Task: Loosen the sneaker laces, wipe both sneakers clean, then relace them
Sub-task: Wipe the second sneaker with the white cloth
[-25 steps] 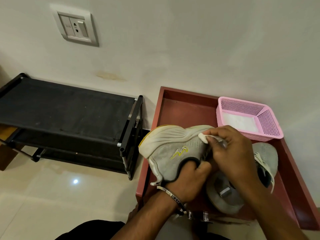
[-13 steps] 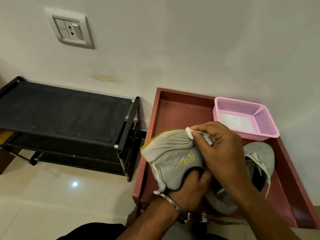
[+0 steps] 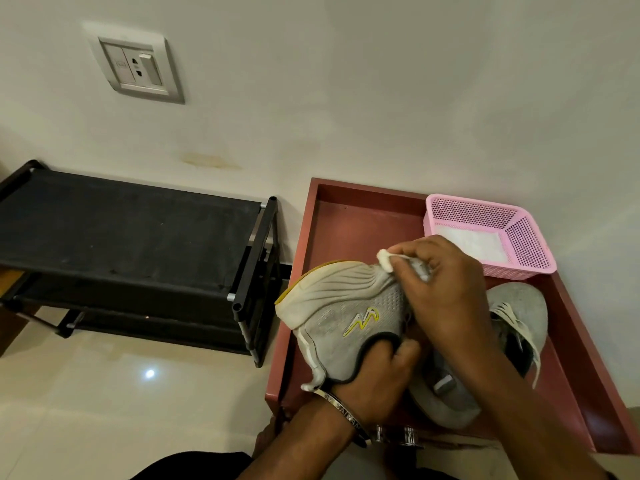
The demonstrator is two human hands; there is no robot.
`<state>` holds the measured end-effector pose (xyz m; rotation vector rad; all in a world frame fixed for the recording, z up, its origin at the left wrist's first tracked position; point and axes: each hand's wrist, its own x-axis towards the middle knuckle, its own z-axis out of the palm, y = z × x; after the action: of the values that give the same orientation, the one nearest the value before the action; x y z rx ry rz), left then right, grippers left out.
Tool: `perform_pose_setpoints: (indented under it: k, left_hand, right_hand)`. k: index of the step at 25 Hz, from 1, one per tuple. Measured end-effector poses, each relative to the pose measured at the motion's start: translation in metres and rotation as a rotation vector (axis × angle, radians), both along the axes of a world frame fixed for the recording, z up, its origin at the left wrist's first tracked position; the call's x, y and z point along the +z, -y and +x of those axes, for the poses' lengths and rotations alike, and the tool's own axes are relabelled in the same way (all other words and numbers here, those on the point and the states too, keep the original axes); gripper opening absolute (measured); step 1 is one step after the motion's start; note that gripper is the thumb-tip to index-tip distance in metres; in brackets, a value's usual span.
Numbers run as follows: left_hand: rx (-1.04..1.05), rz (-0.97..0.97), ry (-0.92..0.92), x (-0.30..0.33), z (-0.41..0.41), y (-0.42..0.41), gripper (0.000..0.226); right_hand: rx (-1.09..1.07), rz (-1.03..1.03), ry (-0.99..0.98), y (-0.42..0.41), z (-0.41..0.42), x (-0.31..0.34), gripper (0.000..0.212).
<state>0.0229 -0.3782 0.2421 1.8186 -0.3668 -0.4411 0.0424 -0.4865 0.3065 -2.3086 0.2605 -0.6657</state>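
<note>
a black shoe rack [image 3: 131, 244] stood at left. over the red tray [image 3: 346, 216], the left hand [image 3: 375, 379] gripped the grey sneaker [image 3: 343, 310] inside its collar; the right hand [image 3: 440, 292] pinched a white wipe [image 3: 385, 260] against its sole edge. the second sneaker [image 3: 519, 306] lay in the tray, the pink basket [image 3: 519, 237] behind it.

Basket [image 3: 526, 237] in tray [image 3: 346, 216], rear right

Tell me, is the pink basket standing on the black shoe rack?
No, the pink basket stands in the far right corner of the red tray, apart from the black shoe rack.

A home: shoe rack [image 3: 131, 244], wall socket [image 3: 135, 65], tiled floor [image 3: 104, 403].
</note>
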Motion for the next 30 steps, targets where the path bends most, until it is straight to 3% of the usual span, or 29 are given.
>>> perform_pose_setpoints:
  k: [3,4,5,8,13,15,18,21,23,25,30]
  left_hand:
    - [-0.030,-0.083,-0.074,0.012,-0.002,-0.001,0.044]
    - [-0.028,-0.085,-0.075,0.011,-0.002,-0.002,0.031]
    - [-0.002,-0.062,-0.054,0.011,-0.002,-0.002,0.022]
    - [0.082,0.020,0.163,0.018,-0.001,-0.007,0.041]
    - [-0.042,0.085,0.418,0.024,0.003,-0.010,0.013]
    - [-0.127,0.062,0.288,0.027,0.003,-0.012,0.015]
    - [-0.002,-0.069,0.052,0.030,0.002,-0.012,0.022]
    - [0.121,-0.292,-0.235,0.033,0.010,-0.008,0.018]
    - [0.161,-0.304,-0.385,0.032,0.015,-0.007,0.015]
    - [0.192,-0.326,-0.469,0.031,0.016,-0.009,0.019]
    - [0.179,-0.416,-0.520,0.036,0.017,-0.009,0.042]
  right_hand:
    - [0.185,-0.025,0.032,-0.025,-0.008,0.005,0.009]
    - [0.209,-0.033,0.041,-0.023,-0.007,0.003,0.009]
    - [0.183,-0.043,0.049,-0.015,-0.003,0.000,0.009]
    - [-0.021,-0.016,0.034,0.024,0.005,-0.012,0.007]
    - [-0.224,0.024,-0.071,0.053,0.005,-0.035,0.008]
    - [-0.267,0.001,-0.126,0.058,0.009,-0.038,0.009]
    - [-0.282,0.018,-0.121,0.049,0.008,-0.034,0.009]
    - [-0.046,0.051,-0.011,0.015,-0.002,-0.021,0.010]
    - [0.193,0.055,0.013,-0.008,-0.011,-0.014,0.011]
    - [0.272,0.018,0.030,-0.006,-0.014,-0.015,0.011]
    - [-0.113,-0.005,-0.023,0.028,-0.009,-0.027,0.014]
